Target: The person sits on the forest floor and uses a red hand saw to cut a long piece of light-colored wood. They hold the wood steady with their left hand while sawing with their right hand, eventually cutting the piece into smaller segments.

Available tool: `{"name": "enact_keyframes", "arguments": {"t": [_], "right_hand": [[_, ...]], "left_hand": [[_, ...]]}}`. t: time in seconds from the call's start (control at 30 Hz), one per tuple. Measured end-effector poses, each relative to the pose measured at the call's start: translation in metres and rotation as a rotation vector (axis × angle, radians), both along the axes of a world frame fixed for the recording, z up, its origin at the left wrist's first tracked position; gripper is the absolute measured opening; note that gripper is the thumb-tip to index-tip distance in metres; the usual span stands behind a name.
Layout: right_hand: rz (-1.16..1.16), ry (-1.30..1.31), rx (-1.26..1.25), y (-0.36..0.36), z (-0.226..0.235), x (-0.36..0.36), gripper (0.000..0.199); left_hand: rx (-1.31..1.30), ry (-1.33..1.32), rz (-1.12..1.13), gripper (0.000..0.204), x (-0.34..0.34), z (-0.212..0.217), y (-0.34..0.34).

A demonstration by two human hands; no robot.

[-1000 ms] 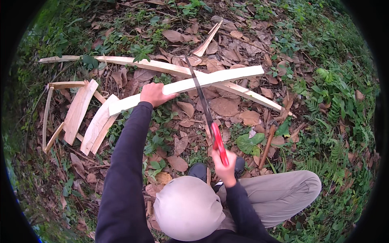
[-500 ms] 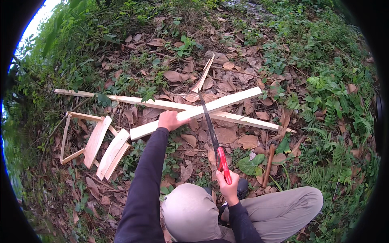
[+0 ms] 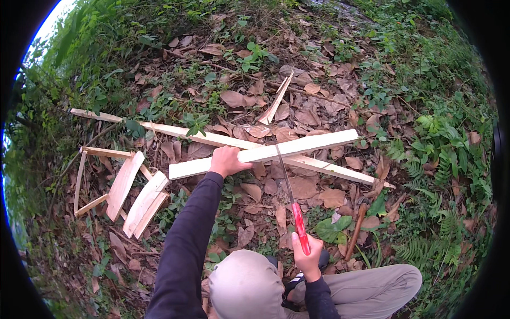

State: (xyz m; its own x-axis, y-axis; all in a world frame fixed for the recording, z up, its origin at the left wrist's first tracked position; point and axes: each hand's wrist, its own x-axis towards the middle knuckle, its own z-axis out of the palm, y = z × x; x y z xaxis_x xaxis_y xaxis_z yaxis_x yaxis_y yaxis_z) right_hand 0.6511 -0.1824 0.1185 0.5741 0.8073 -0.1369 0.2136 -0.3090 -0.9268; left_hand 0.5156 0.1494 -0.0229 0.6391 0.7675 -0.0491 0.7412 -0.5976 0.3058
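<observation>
My left hand (image 3: pixel 228 161) is closed round a pale wooden board (image 3: pixel 319 142) near its left end, thumb along the top. This board lies across a longer, thinner wooden strip (image 3: pixel 180 132), forming a low X on the leaf litter. My right hand (image 3: pixel 307 252) grips the red handle of a handsaw (image 3: pixel 298 223). Its dark blade crosses the board just right of my left hand, close to where the two pieces cross. The blade's tip reaches past the board's far edge; how deep any cut goes is too small to tell.
At the left lies a nailed-looking wooden frame (image 3: pixel 91 204) with wide slats (image 3: pixel 125 186). A split wood piece (image 3: pixel 276 103) rests beyond the board. A wooden-handled tool (image 3: pixel 356 234) lies right of the saw, beside a big green leaf (image 3: pixel 332 228). Ferns and low plants surround the spot.
My right hand has drawn the saw back toward me, and the handle has turned more edge-on. The board's right end sits lower in view. My left hand keeps its hold.
</observation>
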Motion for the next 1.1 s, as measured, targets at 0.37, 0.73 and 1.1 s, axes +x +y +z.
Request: {"name": "enact_keyframes", "arguments": {"t": [0.37,0.73,1.1], "right_hand": [[-0.198,0.260,0.013,0.011,-0.016,0.021,0.031],[-0.152,0.126,0.023,-0.004,0.010,0.017,0.027],[0.019,0.089,-0.112,-0.037,0.046,0.028,0.031]], "left_hand": [[0.037,0.024,-0.162,0.082,0.041,0.050,0.028],[0.036,0.033,-0.218,0.081,0.034,0.029,0.008],[-0.067,-0.110,0.116,0.068,0.013,0.030,-0.087]]}}
